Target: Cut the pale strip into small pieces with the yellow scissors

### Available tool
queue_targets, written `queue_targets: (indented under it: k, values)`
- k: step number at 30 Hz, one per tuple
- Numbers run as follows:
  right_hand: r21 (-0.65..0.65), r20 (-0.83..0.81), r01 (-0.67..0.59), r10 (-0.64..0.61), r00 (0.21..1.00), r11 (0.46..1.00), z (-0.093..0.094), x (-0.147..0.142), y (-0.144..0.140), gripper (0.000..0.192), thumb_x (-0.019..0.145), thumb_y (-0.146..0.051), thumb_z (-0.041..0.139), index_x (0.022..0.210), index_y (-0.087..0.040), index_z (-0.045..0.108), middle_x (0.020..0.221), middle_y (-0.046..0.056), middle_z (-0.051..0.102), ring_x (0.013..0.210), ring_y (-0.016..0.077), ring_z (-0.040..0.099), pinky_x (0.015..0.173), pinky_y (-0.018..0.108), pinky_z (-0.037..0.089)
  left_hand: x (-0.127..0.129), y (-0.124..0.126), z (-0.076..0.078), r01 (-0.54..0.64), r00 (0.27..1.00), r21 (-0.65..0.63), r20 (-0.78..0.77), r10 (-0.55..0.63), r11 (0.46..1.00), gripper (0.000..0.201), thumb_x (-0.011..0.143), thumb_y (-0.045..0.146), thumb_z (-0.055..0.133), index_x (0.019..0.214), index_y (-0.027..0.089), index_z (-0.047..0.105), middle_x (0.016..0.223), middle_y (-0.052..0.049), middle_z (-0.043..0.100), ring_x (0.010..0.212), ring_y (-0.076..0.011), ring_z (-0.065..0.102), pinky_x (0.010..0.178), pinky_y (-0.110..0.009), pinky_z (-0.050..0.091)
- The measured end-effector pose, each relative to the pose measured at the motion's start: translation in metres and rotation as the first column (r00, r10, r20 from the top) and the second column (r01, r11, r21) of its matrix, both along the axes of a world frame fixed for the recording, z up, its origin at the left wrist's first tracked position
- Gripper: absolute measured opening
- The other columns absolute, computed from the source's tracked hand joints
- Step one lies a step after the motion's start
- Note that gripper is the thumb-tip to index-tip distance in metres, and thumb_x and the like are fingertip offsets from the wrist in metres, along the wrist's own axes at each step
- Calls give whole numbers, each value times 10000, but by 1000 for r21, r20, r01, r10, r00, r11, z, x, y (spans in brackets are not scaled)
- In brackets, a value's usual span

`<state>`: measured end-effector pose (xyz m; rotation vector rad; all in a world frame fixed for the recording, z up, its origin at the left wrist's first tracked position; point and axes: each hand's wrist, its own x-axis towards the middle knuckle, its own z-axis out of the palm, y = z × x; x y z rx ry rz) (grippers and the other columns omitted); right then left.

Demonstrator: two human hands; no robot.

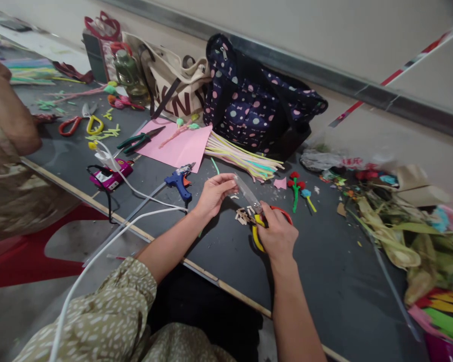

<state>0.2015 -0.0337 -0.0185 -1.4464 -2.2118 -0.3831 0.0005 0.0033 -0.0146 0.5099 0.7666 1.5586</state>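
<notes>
dark table (196, 251) – right hand (277, 236) grips scissors (257, 221)

Right hand (277, 232) works scissors (257, 221); left hand (215, 193) pinches a small piece

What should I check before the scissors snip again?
1. Right hand has the scissors by the handles: ok.
2. Left hand holds the small piece up at the blades: ok.
3. Left fingertips clear of the blades: cannot tell.
4. Cut bits lie on the table, not under the hands: ok.
5. Blue glue gun lies away from both hands: ok.
6. White cable runs close to the left arm: not ok.
</notes>
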Motion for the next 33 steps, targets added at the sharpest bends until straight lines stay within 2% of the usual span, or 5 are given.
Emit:
queue_targets:
  k: [6, 12, 21, 29, 33]
  values:
    - [18, 25, 15, -16, 1000, 1000, 1, -1, 0, 363, 828, -232, 563, 1181, -244, 647, 858, -7, 687, 678, 100, 539, 569, 252, 290, 0, 0, 0, 3, 1000, -9, 26, -3, 1000, 279, 594, 220, 839, 828, 140, 709, 720, -1, 701, 613, -96, 655, 694, -242, 554]
    - [14, 23, -25, 24, 999, 1000, 1, 4, 1, 315, 840, -255, 558, 1134, -229, 667, 797, -7, 681, 667, 112, 564, 564, 252, 304, 0, -1, 1, 12, 1000, -38, 10, -12, 999, 322, 570, 244, 853, 835, 138, 705, 717, 5, 698, 626, -95, 657, 708, -247, 550]
    - [-154, -213, -23, -11, 977, 988, 4, 14, 7, 456, 805, -284, 590, 1257, -235, 578, 936, 9, 686, 873, 152, 630, 710, 249, 445, -1, 0, 3, 15, 1000, -16, -11, -15, 1000, 317, 625, 242, 830, 907, 143, 725, 802, -12, 706, 658, -78, 651, 718, -228, 544]
    - [-178, -216, -35, -5, 976, 983, -1, 10, 7, 465, 782, -257, 598, 1246, -233, 584, 954, 18, 687, 854, 164, 630, 724, 271, 461, -2, 0, 3, -25, 999, 3, -23, 25, 1000, 290, 636, 235, 823, 898, 151, 730, 777, 7, 667, 653, -62, 617, 718, -224, 536]
    - [-172, -208, -37, 0, 978, 984, -2, 10, 7, 449, 785, -247, 590, 1234, -230, 588, 966, 25, 686, 889, 176, 624, 768, 285, 460, -2, 1, 3, -6, 999, 3, -46, 6, 1000, 276, 659, 248, 802, 910, 161, 727, 789, 6, 645, 658, -66, 604, 730, -243, 532]
